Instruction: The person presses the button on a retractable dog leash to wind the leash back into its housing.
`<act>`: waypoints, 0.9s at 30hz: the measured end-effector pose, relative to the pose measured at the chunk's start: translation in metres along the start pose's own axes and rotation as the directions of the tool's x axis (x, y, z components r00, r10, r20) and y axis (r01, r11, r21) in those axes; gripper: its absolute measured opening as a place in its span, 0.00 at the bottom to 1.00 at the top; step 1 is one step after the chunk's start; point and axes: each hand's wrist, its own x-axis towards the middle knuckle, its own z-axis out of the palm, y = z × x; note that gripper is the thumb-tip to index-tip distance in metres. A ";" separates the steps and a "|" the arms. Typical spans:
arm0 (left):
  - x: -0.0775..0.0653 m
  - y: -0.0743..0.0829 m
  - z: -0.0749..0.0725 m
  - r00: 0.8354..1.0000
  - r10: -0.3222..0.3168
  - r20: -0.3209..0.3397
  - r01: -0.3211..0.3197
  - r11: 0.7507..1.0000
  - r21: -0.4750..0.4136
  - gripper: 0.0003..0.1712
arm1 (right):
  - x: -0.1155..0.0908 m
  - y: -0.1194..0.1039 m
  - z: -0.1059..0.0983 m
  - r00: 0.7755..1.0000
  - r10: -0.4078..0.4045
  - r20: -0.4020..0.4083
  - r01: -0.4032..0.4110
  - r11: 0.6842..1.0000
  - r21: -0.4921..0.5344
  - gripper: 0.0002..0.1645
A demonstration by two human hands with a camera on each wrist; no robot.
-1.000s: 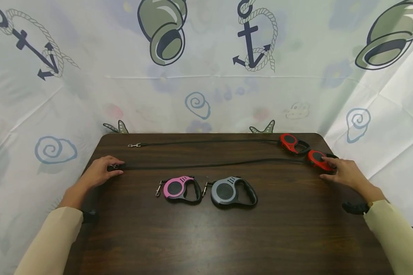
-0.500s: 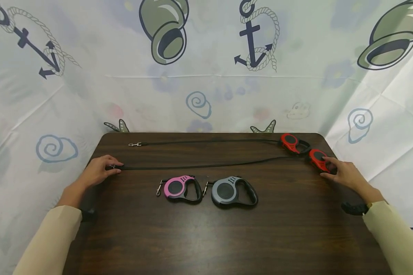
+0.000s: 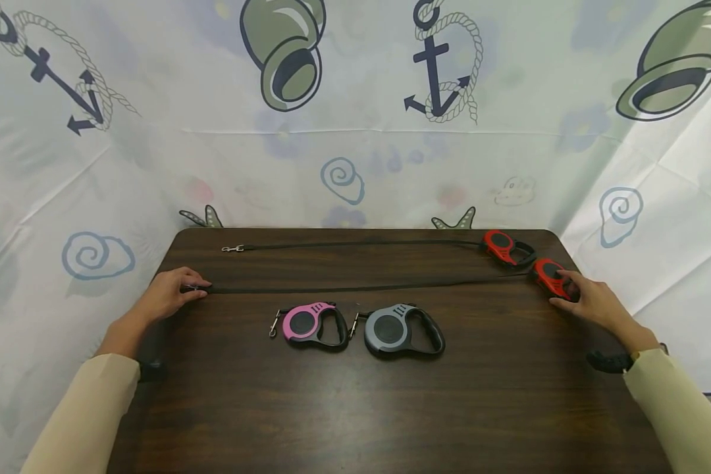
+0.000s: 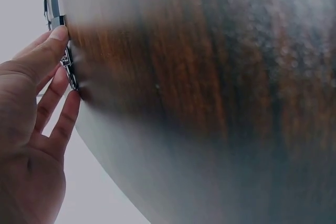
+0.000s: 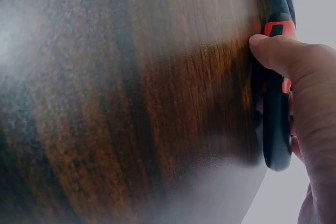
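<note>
At the table's left side my left hand pinches the end of a black leash strap; its metal clip shows between thumb and fingers in the left wrist view. The strap runs across the table to a red and black retractable leash at the right edge. My right hand grips that leash's casing, with the thumb along its near side; in the right wrist view the black handle shows beside the palm. The fingers beyond the handle are mostly hidden.
A second red retractable leash lies at the back right, strap drawn out leftward to its clip. A pink retractable leash and a grey one lie mid-table. A patterned sheet hangs behind the table.
The strap between my hands has gone from slightly bowed near its right end to almost straight. My left hand has shifted slightly left, and the held red casing has turned a little.
</note>
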 end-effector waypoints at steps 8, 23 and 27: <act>0.000 -0.001 -0.001 1.000 0.016 0.003 -0.016 1.000 0.024 0.10 | 0.000 0.000 -0.002 1.000 0.015 -0.007 -0.015 0.999 0.029 0.36; 0.007 0.000 -0.003 1.000 0.026 -0.008 -0.026 1.000 0.017 0.09 | -0.004 -0.005 -0.009 0.991 0.135 -0.018 -0.134 0.989 0.065 0.32; 0.007 0.001 -0.002 0.998 0.061 -0.014 -0.061 0.998 0.034 0.09 | -0.005 -0.006 -0.008 0.989 0.143 -0.036 -0.141 0.987 0.072 0.32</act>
